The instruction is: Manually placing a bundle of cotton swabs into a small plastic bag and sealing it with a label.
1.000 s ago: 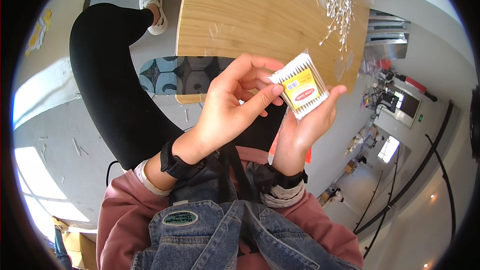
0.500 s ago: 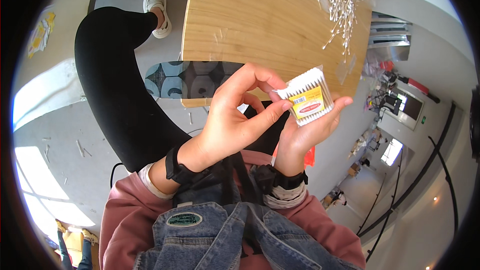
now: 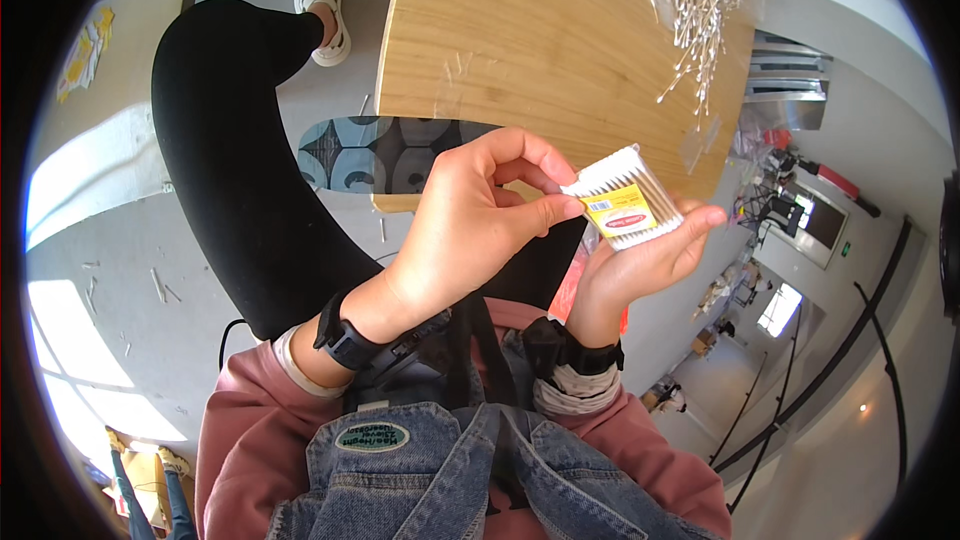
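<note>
A small clear pack of cotton swabs (image 3: 648,187) with a yellow label is held up in front of me, tilted, its white tips in rows along two edges. My left hand (image 3: 470,202) pinches the pack's left edge between thumb and fingers. From below and behind, my right hand (image 3: 630,270) cups the pack in its palm, thumb sticking out to the right. Most of the right hand's fingers are hidden behind the pack.
Ahead is a wooden table (image 3: 500,40) with a heap of loose cotton swabs (image 3: 705,15) and clear plastic film at its far right. A patterned stool seat (image 3: 375,155) stands by its near edge. Several swabs lie on the floor (image 3: 130,240).
The pack and my right hand have shifted slightly right, and the pack has tilted a little. My left hand keeps its pinch. The whole view has shifted slightly.
</note>
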Demonstrator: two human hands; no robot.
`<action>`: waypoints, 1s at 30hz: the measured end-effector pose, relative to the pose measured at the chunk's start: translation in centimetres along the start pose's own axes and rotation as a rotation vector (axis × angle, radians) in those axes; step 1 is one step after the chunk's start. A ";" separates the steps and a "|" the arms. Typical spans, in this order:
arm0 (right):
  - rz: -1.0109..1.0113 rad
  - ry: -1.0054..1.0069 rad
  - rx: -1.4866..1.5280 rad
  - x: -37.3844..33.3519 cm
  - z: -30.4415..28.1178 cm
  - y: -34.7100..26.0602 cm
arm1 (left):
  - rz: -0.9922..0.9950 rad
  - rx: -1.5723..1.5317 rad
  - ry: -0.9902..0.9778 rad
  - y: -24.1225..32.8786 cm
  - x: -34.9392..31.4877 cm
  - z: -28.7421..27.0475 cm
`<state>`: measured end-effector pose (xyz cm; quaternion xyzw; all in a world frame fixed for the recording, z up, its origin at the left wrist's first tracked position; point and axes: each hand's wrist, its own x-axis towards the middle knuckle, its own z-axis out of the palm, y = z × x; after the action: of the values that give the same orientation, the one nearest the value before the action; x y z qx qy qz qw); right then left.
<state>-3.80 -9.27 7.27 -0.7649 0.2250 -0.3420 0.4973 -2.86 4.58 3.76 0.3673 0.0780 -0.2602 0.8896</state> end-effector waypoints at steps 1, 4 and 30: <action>0.033 -0.004 0.010 0.0 0.0 0.0 | -0.002 0.020 -0.001 0.1 0.0 0.0; 0.095 -0.017 0.018 0.3 -0.1 0.3 | 0.006 0.040 0.001 0.1 -0.1 0.3; 0.492 -0.343 0.266 0.4 -0.8 1.6 | 0.669 0.324 -0.124 -1.2 -0.7 0.7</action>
<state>-4.11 -10.69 6.11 -0.6624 0.2694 -0.1040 0.6912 -4.13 3.69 3.80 0.4919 -0.1424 0.0140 0.8588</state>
